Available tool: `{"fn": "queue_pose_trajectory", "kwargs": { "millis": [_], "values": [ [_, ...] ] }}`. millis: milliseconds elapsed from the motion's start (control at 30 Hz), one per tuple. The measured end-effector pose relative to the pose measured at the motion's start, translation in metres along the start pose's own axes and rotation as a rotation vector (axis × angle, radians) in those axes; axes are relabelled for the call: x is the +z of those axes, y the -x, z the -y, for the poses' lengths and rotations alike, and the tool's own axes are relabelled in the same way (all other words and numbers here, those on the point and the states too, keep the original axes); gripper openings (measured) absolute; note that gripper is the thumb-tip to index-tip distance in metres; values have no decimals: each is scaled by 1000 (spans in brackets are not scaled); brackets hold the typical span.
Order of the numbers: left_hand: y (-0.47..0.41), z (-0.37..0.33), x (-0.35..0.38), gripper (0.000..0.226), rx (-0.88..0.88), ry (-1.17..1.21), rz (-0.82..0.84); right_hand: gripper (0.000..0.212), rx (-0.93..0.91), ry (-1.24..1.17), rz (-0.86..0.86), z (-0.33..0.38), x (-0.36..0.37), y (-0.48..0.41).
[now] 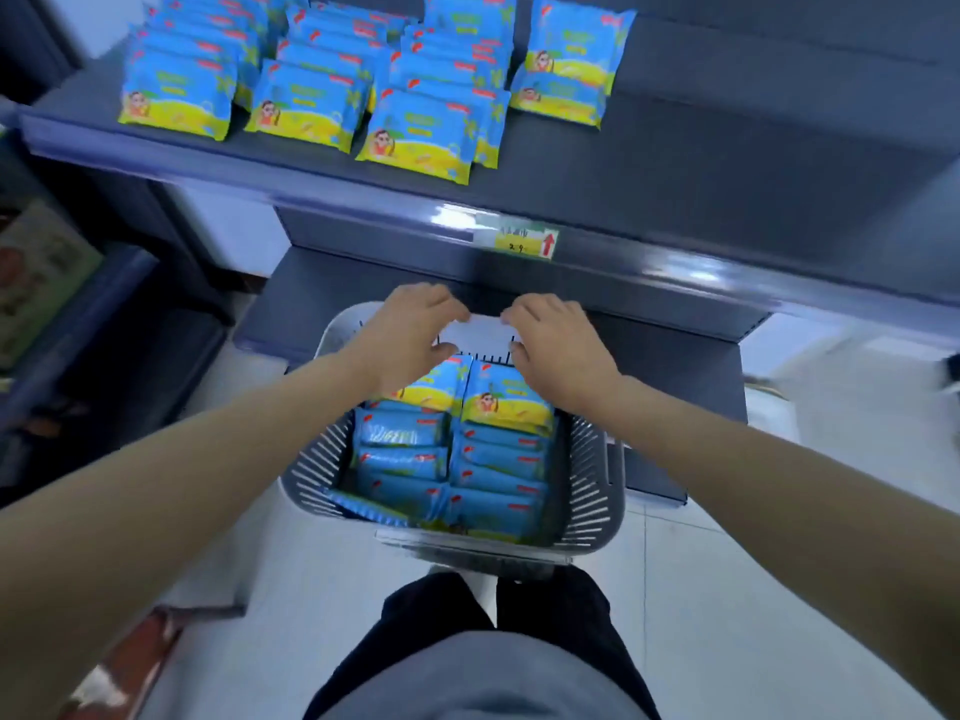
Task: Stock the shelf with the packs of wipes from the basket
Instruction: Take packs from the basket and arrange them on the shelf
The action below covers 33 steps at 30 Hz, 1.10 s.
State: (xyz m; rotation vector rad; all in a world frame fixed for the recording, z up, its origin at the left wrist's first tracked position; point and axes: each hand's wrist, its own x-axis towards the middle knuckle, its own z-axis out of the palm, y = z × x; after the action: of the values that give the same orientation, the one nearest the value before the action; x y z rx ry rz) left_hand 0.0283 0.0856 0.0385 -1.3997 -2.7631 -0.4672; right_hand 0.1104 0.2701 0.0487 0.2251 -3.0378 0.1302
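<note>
Both hands on the far-end packs in the basket, shelf above and beyond.

Left hand [410,335] was curled over the top edge of the left far pack [434,389] and right hand [556,343] likewise on the right far pack [506,402]: fingers behind, thumb on the near face, each looked to be gripping one pack, though blur hid the fingertips. Both packs sat tilted at the far end of two rows running near-to-far in the basket [587,459], long axis left-right, directly under the palms. Each hand was nearest its own row, no crossing needed. The shelf [727,148] lay farther and higher; stocked packs [306,103] filled its left part, with bare space to the right, so the right hand was nearer that gap.
</note>
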Motion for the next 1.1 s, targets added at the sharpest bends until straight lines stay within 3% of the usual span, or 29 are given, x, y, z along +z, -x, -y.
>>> {"fn": "queue_pose_trajectory", "kwargs": {
  "millis": [200,300,600,900,1100],
  "values": [
    [33,29,62,40,-219,44,217,44,77,8,435,-7,64,13],
    [38,36,81,42,-260,28,251,45,194,-13,541,-16,86,14],
    [22,70,114,39,-298,5,279,52,361,-42,484,-21,131,0],
    [15,76,126,63,-169,-303,313,57,425,-79,481,-18,134,-2],
    [17,75,134,59,-132,-389,291,58,472,-55,445,-16,127,2]
  ]
}}
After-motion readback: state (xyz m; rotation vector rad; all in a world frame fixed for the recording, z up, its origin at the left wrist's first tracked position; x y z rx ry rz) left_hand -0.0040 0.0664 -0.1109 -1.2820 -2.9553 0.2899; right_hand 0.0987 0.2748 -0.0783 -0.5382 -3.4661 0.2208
